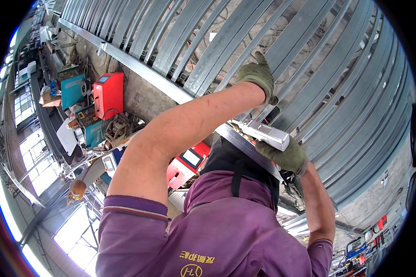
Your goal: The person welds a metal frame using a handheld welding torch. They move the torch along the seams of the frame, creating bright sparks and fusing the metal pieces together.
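Left hand (pixel 258 77) sits over metal slats (pixel 230 42) farther out, finger extended, can't tell grip; right hand (pixel 291 157), nearer, wraps silver tool (pixel 269 135).

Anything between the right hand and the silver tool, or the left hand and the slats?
Right hand: only its green glove; it grips the silver tool. Left hand: also gloved, with no visible obstruction above the metal slats. Can't tell whether it touches them.
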`<state>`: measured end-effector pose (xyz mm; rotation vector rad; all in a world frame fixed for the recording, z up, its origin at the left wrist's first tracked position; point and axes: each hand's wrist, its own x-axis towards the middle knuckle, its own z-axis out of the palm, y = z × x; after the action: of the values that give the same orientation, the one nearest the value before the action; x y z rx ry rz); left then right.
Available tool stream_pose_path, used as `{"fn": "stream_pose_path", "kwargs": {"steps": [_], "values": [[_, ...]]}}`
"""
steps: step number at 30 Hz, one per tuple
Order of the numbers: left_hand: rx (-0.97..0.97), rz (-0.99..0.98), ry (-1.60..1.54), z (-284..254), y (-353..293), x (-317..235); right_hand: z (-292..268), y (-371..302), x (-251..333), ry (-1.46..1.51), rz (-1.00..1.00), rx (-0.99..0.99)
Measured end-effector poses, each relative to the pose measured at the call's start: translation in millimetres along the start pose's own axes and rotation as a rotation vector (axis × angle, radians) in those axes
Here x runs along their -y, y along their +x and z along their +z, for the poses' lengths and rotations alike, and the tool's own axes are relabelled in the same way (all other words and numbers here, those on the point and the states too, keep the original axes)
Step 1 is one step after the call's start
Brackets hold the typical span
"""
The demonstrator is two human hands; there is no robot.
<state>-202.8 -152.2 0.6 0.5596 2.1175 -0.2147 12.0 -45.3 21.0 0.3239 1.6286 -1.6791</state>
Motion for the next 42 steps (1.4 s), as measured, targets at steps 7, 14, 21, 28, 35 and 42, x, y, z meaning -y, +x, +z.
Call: {"fn": "stream_pose_path", "kwargs": {"steps": [7,14,21,28,35,42], "values": [[-0.028,0.001,-0.008,1.6,-0.9,-0.8,0.1,3.7,-2.9,0.015,0.049,0.005],[-0.025,-0.011,-0.012,2.9,1.1,-1.5,0.2,3.9,0.8,-0.004,0.044,0.003],[-0.017,-0.021,-0.019,2.5,1.8,-2.6,-1.3,4.5,4.9,-0.050,0.036,0.024],[-0.025,-0.016,-0.021,2.6,2.1,-3.6,-2.7,3.7,4.7,-0.091,0.023,0.029],[-0.023,-0.023,-0.031,1.9,0.9,-4.2,-3.7,4.0,4.8,-0.137,0.015,0.037],[-0.047,-0.019,-0.013,2.3,-1.3,-3.0,-5.0,2.1,10.4,-0.103,0.070,0.046]]}}
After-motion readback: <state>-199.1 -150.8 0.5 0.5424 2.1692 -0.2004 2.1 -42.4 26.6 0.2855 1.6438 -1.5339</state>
